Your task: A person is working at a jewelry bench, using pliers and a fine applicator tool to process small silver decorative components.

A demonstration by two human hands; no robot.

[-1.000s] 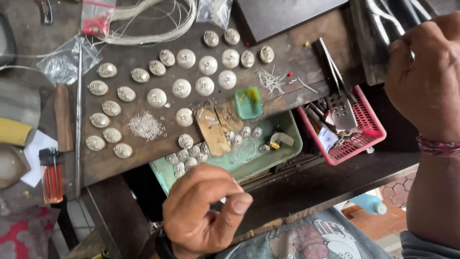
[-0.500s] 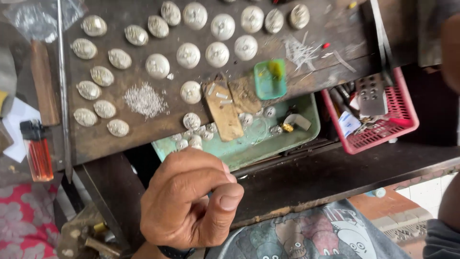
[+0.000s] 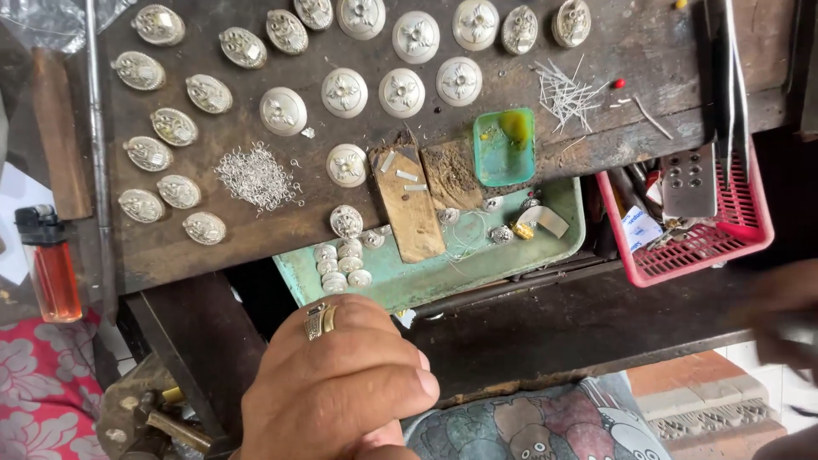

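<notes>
The left hand (image 3: 341,383), at bottom centre, is curled into a loose fist with fingers together and a gold ring on one; whether it clamps anything cannot be told. It has risen closer to the green metal tray (image 3: 562,255) of small silver caps since half a second ago. The right hand (image 3: 780,324) is a blur at the right edge, possibly pinching something dark. Above, oval embossed silver pieces (image 3: 343,92) dot the worn wooden bench (image 3: 648,51); an orange lighter (image 3: 53,268) lies far left beside it.

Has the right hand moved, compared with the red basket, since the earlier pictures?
Yes. The right hand, blurred, now lies below the red basket; earlier it was above it.
</notes>
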